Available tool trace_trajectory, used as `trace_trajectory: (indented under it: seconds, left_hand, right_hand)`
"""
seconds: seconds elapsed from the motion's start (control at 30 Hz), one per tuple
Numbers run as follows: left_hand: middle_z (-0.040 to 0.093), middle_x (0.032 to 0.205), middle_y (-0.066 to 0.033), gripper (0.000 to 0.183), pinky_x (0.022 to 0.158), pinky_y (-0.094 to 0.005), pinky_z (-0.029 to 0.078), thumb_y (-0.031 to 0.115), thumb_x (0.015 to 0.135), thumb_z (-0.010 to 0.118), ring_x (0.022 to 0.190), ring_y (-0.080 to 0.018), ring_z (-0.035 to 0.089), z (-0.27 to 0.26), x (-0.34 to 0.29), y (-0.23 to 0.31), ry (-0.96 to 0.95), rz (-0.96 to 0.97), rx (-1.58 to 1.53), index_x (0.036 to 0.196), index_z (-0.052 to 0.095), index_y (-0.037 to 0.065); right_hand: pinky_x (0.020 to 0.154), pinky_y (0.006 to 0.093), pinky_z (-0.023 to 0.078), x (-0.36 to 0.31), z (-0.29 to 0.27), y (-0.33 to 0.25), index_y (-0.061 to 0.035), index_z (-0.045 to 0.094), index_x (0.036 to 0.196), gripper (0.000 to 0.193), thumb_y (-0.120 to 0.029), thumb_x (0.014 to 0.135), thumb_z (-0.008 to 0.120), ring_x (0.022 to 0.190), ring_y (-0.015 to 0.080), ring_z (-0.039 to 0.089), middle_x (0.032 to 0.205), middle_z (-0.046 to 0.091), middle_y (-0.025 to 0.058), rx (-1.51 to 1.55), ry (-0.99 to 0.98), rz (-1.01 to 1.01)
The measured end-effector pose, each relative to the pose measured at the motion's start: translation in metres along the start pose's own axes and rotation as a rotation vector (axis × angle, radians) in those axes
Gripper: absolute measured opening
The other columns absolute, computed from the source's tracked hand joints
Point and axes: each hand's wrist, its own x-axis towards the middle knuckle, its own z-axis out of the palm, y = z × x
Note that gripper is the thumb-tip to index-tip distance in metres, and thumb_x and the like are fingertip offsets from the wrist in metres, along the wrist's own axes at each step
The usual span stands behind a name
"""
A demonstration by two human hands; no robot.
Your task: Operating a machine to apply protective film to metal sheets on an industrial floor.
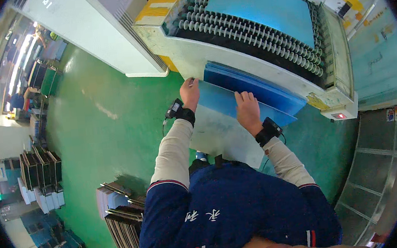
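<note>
My left hand (pixel 190 95) is closed on the upper left corner of a thin, pale grey-blue sheet (pixel 223 133) in front of my body. Farther right, my right hand (pixel 248 111) has its fingers bent over the same sheet's top edge. The sheet hangs tilted between me and the machine. Just beyond it several blue sheets (pixel 252 85) stand close together against the machine's front. Where the lower edges of those sheets rest is hidden. Each wrist wears a black strap with a small box.
Ahead, a roller conveyor machine (pixel 257 43) carries a flat light-blue sheet (pixel 261 7) on its rollers. A white cabinet (pixel 101 33) stands at the far left. Racks of panels (pixel 124 225) stand near left on the green floor (pixel 108 117). A grey framed panel (pixel 370 170) is at the right.
</note>
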Motion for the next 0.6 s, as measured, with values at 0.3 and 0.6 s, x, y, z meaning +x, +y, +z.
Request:
trace_trajectory:
  seconds: [0.3,0.6]
  left_hand:
    - [0.069,0.094,-0.0129,0.041,0.079,-0.0295,0.048,0.029,0.087,0.069,0.086,-0.0171,0.064,0.018,-0.008,-0.01,0.108,-0.085,-0.253,0.107,0.065,-0.006]
    - [0.066,0.088,-0.0123,0.041,0.074,-0.0321,0.049,0.029,0.087,0.068,0.082,-0.019,0.062,0.027,0.019,-0.033,0.042,0.007,-0.304,0.102,0.064,-0.009]
  right_hand:
    - [0.078,0.0416,0.046,0.004,-0.002,0.003,-0.0007,0.059,0.115,0.041,-0.005,0.074,0.057,0.095,0.0306,0.052,0.096,0.054,0.0114,0.032,0.044,0.009]
    - [0.081,0.0435,0.045,0.021,0.008,-0.002,-0.0008,0.058,0.117,0.04,-0.004,0.077,0.055,0.098,0.0324,0.052,0.103,0.055,0.0142,0.033,0.037,0.086]
